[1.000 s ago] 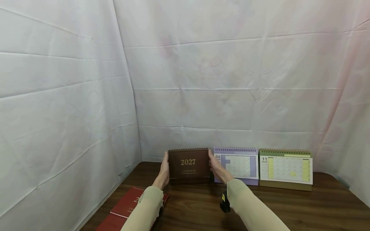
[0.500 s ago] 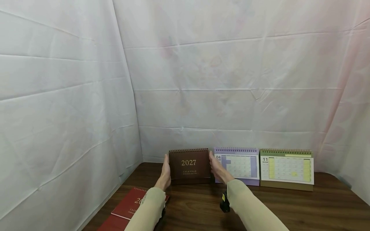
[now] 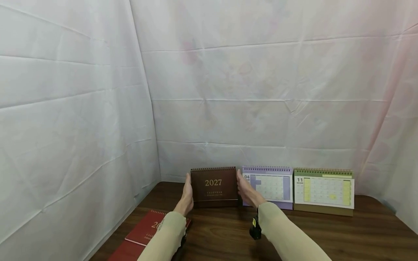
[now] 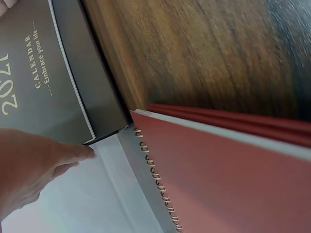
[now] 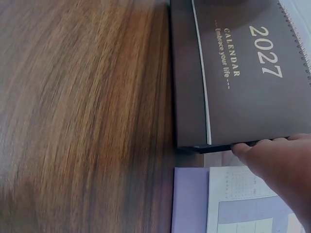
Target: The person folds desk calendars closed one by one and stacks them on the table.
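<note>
A brown 2027 desk calendar [image 3: 213,185] stands upright on its folded base at the back of the table, spiral binding on top. My left hand [image 3: 185,195] lies along its left edge with straight fingers; in the left wrist view the hand [image 4: 39,165] is at that side edge. On the other side, my right hand [image 3: 249,191] is held along the right edge, fingers extended, in the narrow space before the purple calendar [image 3: 272,188]. The right wrist view shows the right hand's fingers [image 5: 265,148] touching the brown calendar's side. Neither hand is curled round it.
Beyond the purple calendar, a green and yellow calendar [image 3: 323,192] stands in the same row. Red calendars [image 3: 146,228] lie flat at the left front, partly behind my left sleeve. White cloth [image 3: 222,108] hangs behind and beside the wooden table [image 3: 218,235].
The brown calendar stays in place. My right fingertips have shifted slightly to the right, a little off the calendar's upper right edge. My left hand has barely moved.
</note>
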Demonstrator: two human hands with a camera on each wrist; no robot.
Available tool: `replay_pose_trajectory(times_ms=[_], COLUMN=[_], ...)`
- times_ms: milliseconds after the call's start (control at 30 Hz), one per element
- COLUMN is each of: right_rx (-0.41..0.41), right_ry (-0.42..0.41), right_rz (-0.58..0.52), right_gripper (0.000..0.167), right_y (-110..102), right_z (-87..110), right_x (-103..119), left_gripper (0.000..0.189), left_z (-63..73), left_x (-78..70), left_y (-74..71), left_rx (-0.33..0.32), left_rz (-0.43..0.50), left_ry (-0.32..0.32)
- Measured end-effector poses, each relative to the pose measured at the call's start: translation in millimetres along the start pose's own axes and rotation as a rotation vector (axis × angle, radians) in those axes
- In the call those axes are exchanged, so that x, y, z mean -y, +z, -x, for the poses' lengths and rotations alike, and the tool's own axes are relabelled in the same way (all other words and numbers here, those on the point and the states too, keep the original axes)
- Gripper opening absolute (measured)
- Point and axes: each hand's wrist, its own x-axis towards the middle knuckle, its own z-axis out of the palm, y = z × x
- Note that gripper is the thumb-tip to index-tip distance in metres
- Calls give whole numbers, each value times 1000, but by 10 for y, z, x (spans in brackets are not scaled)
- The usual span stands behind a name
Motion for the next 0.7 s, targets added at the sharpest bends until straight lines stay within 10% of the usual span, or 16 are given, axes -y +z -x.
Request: replay_pose_trajectory(times_ms=[700], right_rx=[82], right_ry=[-16], right_rz=[-44], right_gripper=[76], right_y=[64], right_z=[255], right_x=[193], left_gripper=[73], left_z=[274], left_x=[-204], left_y=[-59], left_rx=[9], left_rz=[95], left_ry=[29])
